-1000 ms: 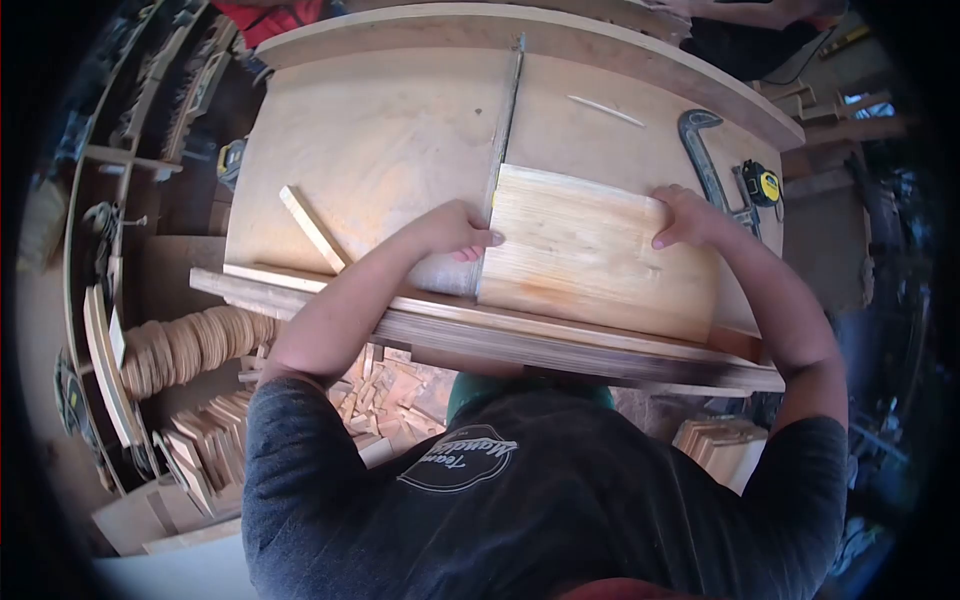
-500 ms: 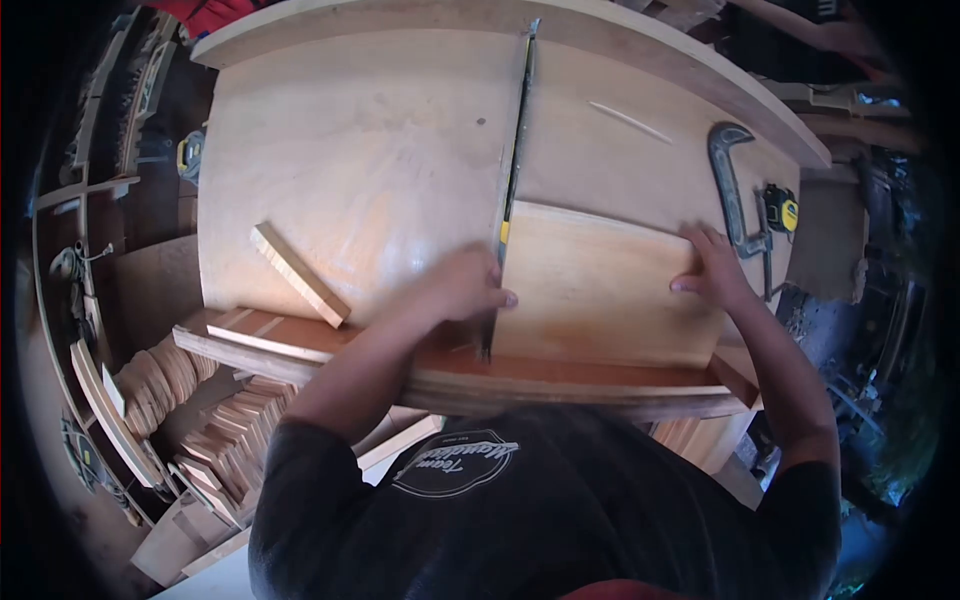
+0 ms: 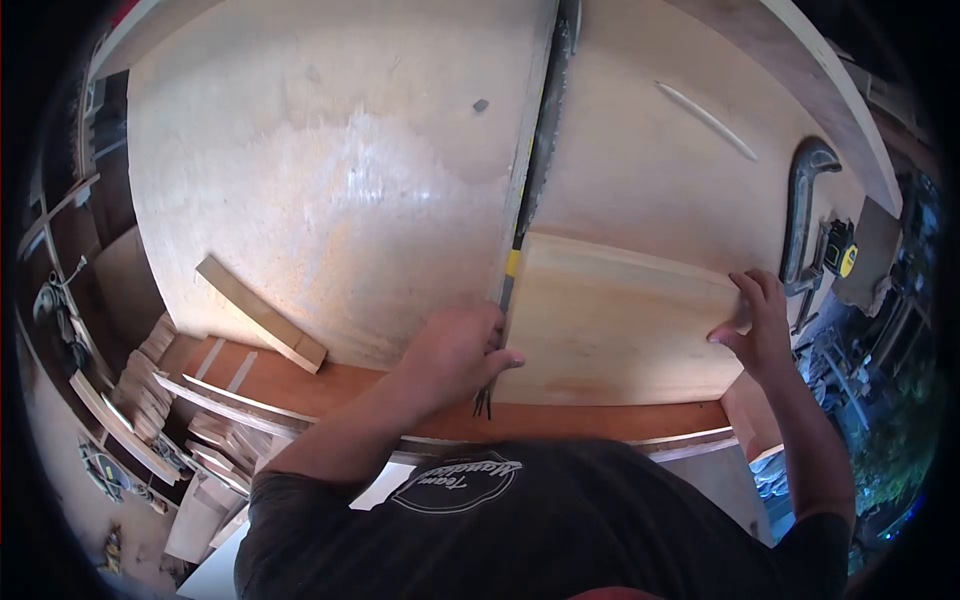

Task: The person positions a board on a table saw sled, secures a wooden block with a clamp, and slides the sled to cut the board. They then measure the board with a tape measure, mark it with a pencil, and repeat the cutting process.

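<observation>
Left of the blade [image 3: 541,150], the left hand [image 3: 455,350] presses half-curled on the board [image 3: 620,320]; the right hand [image 3: 757,322], open, presses its far side.

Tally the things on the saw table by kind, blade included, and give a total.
Wood pieces: 3 (board, offcut, sliver)
Clamp: 1
Tape measure: 1
Saw blade: 1
Total: 6
</observation>
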`<state>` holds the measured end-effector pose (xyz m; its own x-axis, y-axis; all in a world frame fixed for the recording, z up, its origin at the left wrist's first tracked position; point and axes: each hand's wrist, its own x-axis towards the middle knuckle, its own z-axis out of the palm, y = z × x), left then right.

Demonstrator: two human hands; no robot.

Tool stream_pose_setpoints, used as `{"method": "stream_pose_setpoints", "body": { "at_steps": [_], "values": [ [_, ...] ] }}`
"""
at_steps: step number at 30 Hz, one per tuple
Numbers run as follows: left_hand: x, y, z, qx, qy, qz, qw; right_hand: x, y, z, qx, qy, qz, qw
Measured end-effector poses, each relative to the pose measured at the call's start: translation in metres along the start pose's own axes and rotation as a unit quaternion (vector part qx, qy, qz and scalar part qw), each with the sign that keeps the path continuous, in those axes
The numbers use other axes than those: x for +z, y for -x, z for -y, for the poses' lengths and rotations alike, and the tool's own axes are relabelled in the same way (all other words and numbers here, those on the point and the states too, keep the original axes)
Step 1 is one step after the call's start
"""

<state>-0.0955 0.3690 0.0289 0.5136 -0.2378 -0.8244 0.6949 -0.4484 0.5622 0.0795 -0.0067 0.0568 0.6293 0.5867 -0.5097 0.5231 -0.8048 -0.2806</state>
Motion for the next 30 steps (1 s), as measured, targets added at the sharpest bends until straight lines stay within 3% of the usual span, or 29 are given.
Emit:
{"method": "stream_pose_setpoints", "body": {
  "at_steps": [8, 30],
  "values": [
    [0.0045, 0.0029, 0.0083, 0.043, 0.019, -0.034, 0.998, -0.0047, -0.0044, 0.0060, 0.012, -0.023, 0.011, 1.000],
    [0.0034, -0.0013, 0.0044, 0.002, 0.008, -0.006, 1.000, -0.0033, -0.0036, 0.0021, 0.003, -0.015, -0.003, 1.000]
  ]
}}
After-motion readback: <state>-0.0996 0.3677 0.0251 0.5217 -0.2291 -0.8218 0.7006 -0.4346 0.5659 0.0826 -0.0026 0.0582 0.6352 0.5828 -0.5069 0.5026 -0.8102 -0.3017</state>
